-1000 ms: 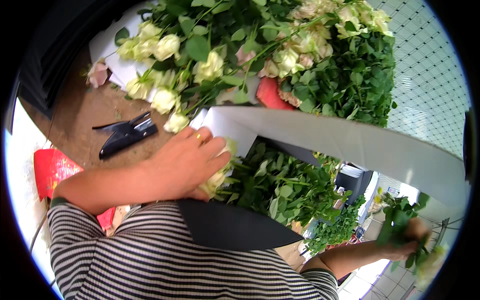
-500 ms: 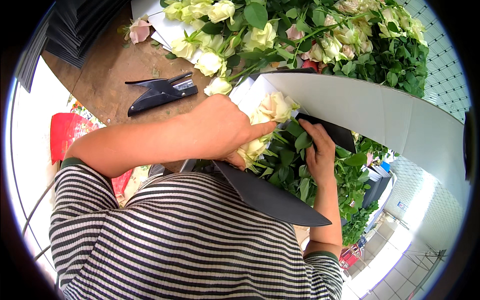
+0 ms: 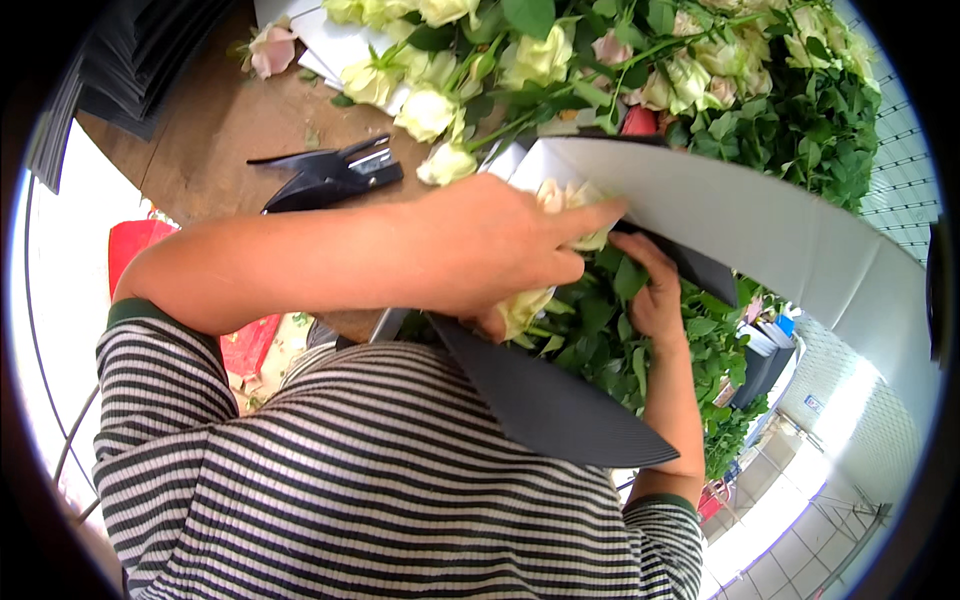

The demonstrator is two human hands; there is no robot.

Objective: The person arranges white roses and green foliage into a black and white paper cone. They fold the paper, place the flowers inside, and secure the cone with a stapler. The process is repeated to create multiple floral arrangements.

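Toward two o'clock from centre, cream roses sit beneath the part-spread left hand; the right hand curls at their leaves, though whether either grips I can't tell. Light fingertip pressure should spare petals.

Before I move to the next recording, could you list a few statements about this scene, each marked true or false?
1. The left hand is at pale roses. True.
2. The right hand is beside green leaves. True.
3. The black stapler is in the right hand. False: it lies on the brown table.
4. The left sleeve is plain red. False: it is striped.
5. A pink rose lies on the table. True.
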